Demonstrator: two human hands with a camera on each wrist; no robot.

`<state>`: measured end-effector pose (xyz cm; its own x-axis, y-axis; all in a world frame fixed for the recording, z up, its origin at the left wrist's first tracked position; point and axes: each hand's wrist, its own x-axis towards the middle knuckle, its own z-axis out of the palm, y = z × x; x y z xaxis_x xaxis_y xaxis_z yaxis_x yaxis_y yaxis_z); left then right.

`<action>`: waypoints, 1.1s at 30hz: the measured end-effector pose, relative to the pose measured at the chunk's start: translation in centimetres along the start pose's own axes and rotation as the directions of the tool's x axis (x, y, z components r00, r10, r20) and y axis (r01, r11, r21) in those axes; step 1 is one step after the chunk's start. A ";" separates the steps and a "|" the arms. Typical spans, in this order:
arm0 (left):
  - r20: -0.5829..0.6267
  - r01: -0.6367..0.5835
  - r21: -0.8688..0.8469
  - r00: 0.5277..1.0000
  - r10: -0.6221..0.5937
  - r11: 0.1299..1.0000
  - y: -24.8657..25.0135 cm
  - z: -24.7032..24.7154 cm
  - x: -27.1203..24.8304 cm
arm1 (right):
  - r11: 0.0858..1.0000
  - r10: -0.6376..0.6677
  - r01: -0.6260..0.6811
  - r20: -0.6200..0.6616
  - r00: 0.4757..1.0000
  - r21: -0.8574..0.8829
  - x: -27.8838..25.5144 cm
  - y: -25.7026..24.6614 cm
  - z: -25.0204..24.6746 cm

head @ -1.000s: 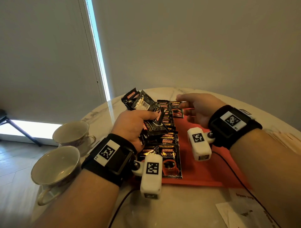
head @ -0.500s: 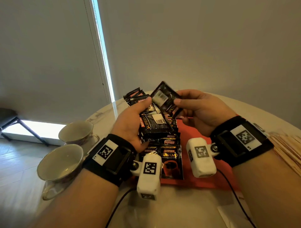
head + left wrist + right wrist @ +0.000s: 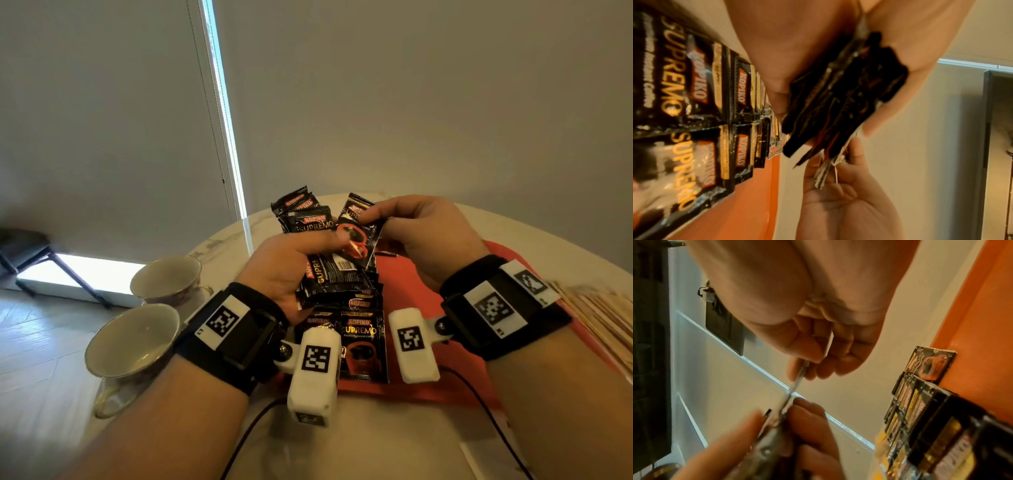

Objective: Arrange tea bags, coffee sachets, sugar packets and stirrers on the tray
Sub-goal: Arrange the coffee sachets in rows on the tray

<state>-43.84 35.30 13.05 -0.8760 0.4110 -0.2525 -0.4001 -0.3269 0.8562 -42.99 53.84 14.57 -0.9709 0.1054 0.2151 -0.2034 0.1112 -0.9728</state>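
Black foil coffee sachets filled the clenched left hand (image 3: 291,263) as a thick bundle (image 3: 329,274), the right hand (image 3: 418,233) pinching one sachet (image 3: 359,236) above the red flat tray (image 3: 424,301), two cups (image 3: 133,339) left.

The tray (image 3: 421,294) lies on the surface (image 3: 376,442), with coffee sachets (image 3: 363,339) overlapping in a row along its left part. Two cups (image 3: 133,339) stand on the surface left of the tray, one behind the other. Stirrers (image 3: 606,318) lie just right of the tray
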 end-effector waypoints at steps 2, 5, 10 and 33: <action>-0.021 0.000 0.054 1.000 0.002 0.999 -0.1 0.0 0.0 | 0.997 0.049 -0.047 -0.019 0.999 0.068 -0.1 -0.3 0.1; -0.035 -0.017 0.087 0.999 0.020 0.996 -0.1 0.0 0.0 | 0.988 0.086 -0.084 -0.008 0.996 0.128 -0.3 -0.6 0.1; -0.022 -0.050 0.102 0.998 0.052 0.994 -0.1 -0.4 0.1 | 0.938 0.215 -0.201 -0.021 0.976 0.284 0.0 -0.9 -0.1; -0.189 -0.061 -0.035 0.981 0.054 0.998 0.1 -0.9 1.3 | 0.830 0.547 -0.550 -0.317 0.775 0.090 5.2 6.0 -5.1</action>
<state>-45.30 34.99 12.40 -0.9312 0.2248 -0.2868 -0.3549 -0.3808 0.8538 -48.58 60.13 10.28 -0.8232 0.4559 -0.3384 0.3538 -0.0543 -0.9338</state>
